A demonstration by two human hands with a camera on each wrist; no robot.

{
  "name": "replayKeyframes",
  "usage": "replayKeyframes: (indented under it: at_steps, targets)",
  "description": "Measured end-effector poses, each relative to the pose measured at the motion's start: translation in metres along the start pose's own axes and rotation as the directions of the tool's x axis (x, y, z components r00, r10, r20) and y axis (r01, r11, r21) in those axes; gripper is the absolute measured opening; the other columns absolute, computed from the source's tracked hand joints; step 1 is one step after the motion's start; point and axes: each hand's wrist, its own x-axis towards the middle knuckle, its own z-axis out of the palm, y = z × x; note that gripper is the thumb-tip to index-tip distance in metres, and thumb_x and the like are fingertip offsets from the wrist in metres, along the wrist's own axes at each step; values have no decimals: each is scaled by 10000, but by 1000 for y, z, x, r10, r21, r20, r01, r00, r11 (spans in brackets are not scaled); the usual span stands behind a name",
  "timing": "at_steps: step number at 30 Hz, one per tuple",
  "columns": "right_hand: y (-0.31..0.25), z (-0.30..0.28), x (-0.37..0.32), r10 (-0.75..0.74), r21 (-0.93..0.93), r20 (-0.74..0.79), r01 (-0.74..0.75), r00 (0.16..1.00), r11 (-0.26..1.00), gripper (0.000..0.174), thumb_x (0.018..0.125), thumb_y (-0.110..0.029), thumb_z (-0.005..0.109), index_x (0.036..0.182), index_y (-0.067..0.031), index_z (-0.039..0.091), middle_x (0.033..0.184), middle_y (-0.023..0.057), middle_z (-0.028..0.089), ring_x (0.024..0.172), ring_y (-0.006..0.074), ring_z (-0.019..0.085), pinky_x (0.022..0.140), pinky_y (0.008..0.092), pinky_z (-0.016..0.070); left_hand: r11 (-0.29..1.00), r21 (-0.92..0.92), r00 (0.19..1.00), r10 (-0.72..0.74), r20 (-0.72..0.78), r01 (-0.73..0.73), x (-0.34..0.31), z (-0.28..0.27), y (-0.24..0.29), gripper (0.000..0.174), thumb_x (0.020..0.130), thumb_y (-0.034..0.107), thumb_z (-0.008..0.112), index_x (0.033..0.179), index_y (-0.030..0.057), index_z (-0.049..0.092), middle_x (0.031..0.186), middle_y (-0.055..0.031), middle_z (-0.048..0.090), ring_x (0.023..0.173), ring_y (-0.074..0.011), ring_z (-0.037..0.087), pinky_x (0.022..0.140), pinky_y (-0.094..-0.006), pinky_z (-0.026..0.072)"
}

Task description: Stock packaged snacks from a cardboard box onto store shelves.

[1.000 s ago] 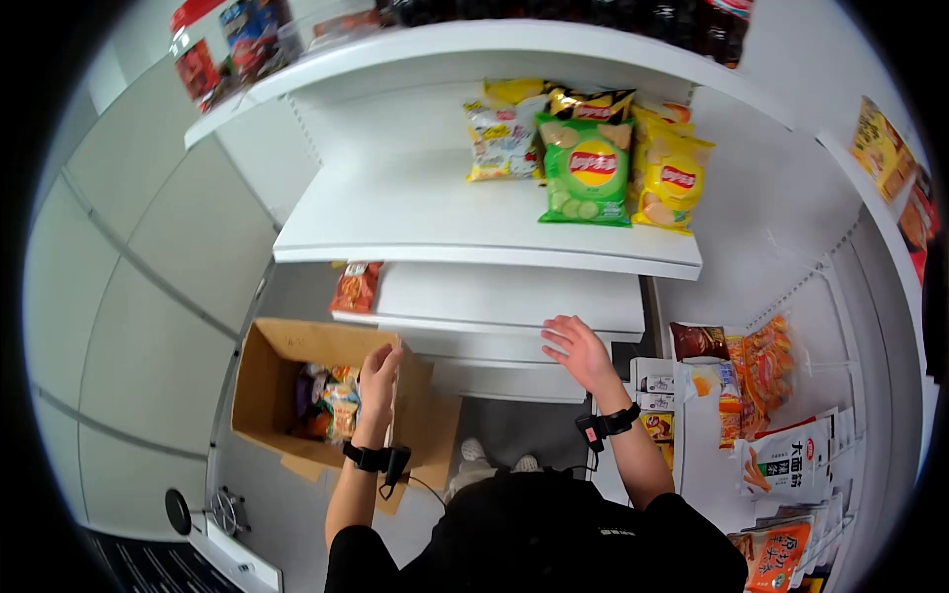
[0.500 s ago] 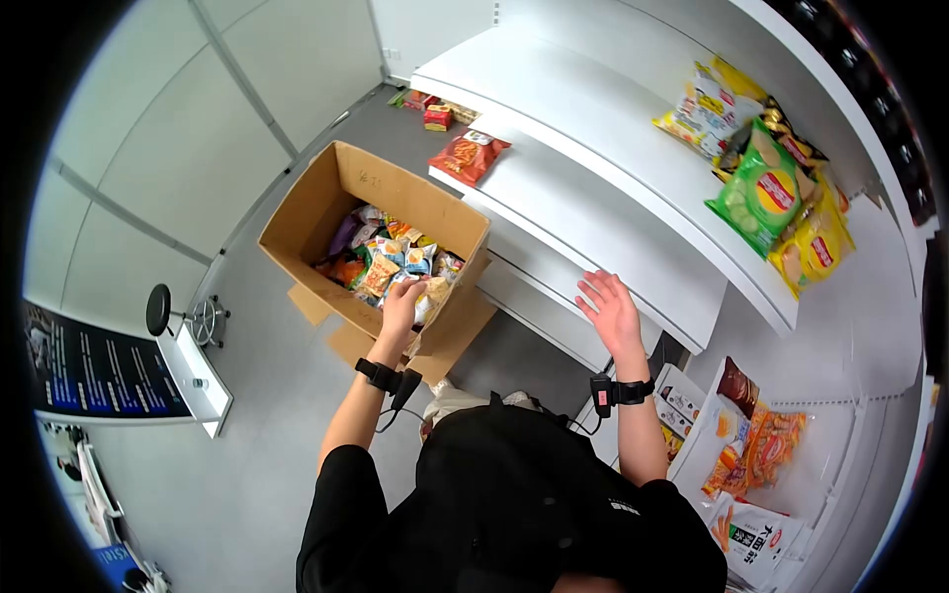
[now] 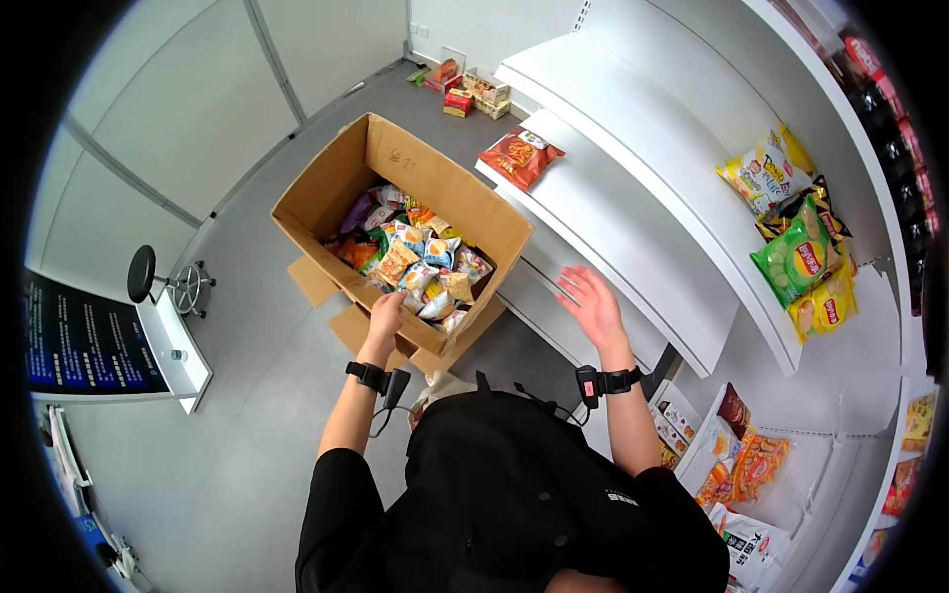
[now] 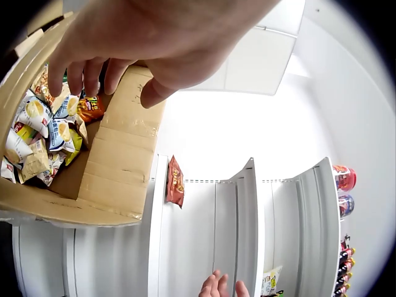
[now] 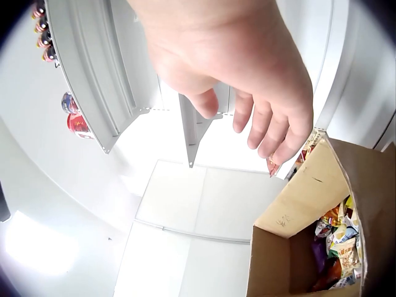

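My left hand [image 3: 387,318] is over the near rim of an open cardboard box [image 3: 450,193], its fingers relaxed and holding nothing. Inside the box lies a heap of small snack packets [image 3: 397,261] in many colours. In the left wrist view, the left fingers hang loosely above the box's opening. My right hand [image 3: 591,302] is raised in front of the lower white shelves, fingers spread, holding nothing. A red snack bag [image 3: 520,156] lies on the left end of a lower shelf [image 3: 593,217], beyond the box and away from both hands.
Chip bags [image 3: 796,257] stand on the shelf to the right. More snack bags [image 3: 756,465] sit on a side shelf at lower right. Small boxes [image 3: 484,91] are on the floor by the back wall. A wheeled stool [image 3: 188,289] stands at left.
The head view has swung left and down, bringing the box and its packets nearer the middle. The left hand now appears lower against the box; both hands stay free of any object.
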Motion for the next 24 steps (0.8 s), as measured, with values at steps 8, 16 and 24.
replayKeyframes:
  at_steps: [8, 16, 24]
  targets:
    - [34, 38, 38, 65, -122, -22, -68, 998, 990, 303, 924, -272, 518, 1113, -36, 533, 1170, 128, 568, 1109, 231, 520, 894, 405, 445, 995, -83, 998, -51, 44, 54, 27, -24, -1, 332, 850, 360, 580, 1070, 112, 564, 1055, -16, 549, 998, -168, 479, 855, -400, 379]
    - [60, 27, 84, 124, -291, -290, -211, 949, 933, 389, 858, -301, 583, 1176, -84, 529, 1177, 53, 528, 1079, 197, 467, 857, 423, 423, 983, -146, 991, -97, 92, 110, 44, -12, 7, 323, 850, 339, 579, 1067, 101, 549, 1041, -5, 550, 917, -145, 514, 775, -357, 409]
    - [70, -2, 156, 344, -136, -449, -444, 825, 886, 717, 798, -271, 656, 1398, -163, 278, 1435, 143, 214, 1289, 379, 260, 879, 643, 389, 963, -215, 982, -141, 123, 165, 87, 24, 15, 339, 865, 309, 568, 1127, 103, 504, 1036, -8, 519, 911, -164, 562, 717, -324, 449]
